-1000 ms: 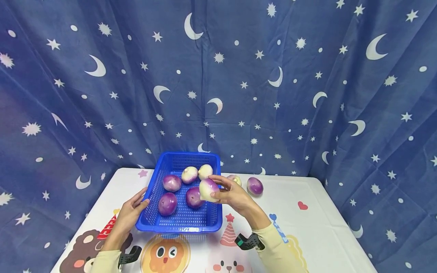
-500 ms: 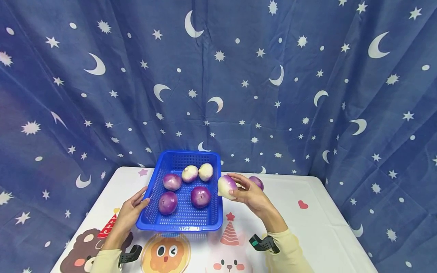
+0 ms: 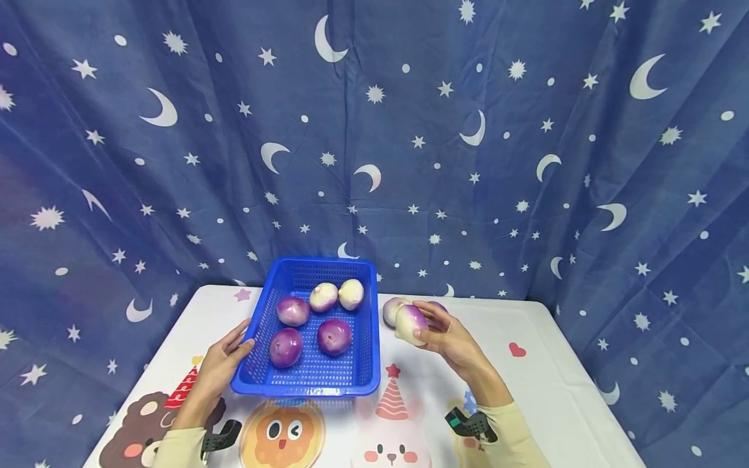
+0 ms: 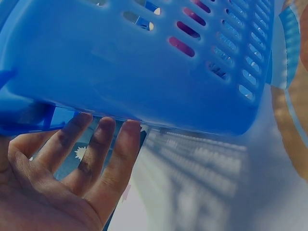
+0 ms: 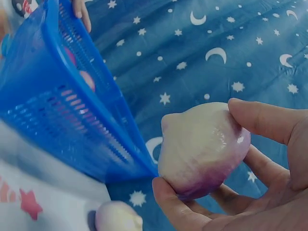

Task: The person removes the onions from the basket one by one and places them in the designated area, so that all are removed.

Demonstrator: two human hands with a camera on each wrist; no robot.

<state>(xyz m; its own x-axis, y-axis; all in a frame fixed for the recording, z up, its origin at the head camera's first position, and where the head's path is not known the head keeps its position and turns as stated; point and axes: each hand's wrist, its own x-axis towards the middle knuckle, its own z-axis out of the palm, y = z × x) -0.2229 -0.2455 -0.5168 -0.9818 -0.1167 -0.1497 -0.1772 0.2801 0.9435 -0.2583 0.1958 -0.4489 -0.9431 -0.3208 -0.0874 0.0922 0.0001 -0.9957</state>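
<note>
My right hand (image 3: 453, 335) holds a white-and-purple onion (image 3: 411, 324) between thumb and fingers, to the right of a blue plastic basket (image 3: 307, 392). Up close in the right wrist view, the held onion (image 5: 199, 149) shows a pale end with a small nub and a purple underside. My left hand (image 3: 219, 367) grips the basket's left side, its thumb at the rim. From the left wrist, several fingertips (image 4: 130, 127) meet the edge of the slotted wall (image 4: 120, 72). Inside the basket sit purple onions (image 3: 335, 337) and paler ones (image 3: 351, 294).
Behind the held onion, a pale onion (image 3: 394, 312) lies on the white tablecloth (image 3: 562, 370). Another purple onion (image 3: 439, 305) is mostly hidden by my right hand. A blue curtain (image 3: 497, 162) with stars and moons hangs behind the table.
My right hand has moved right with the onion, from over the basket to beyond its right side. The left hand stays at the basket's left side.
</note>
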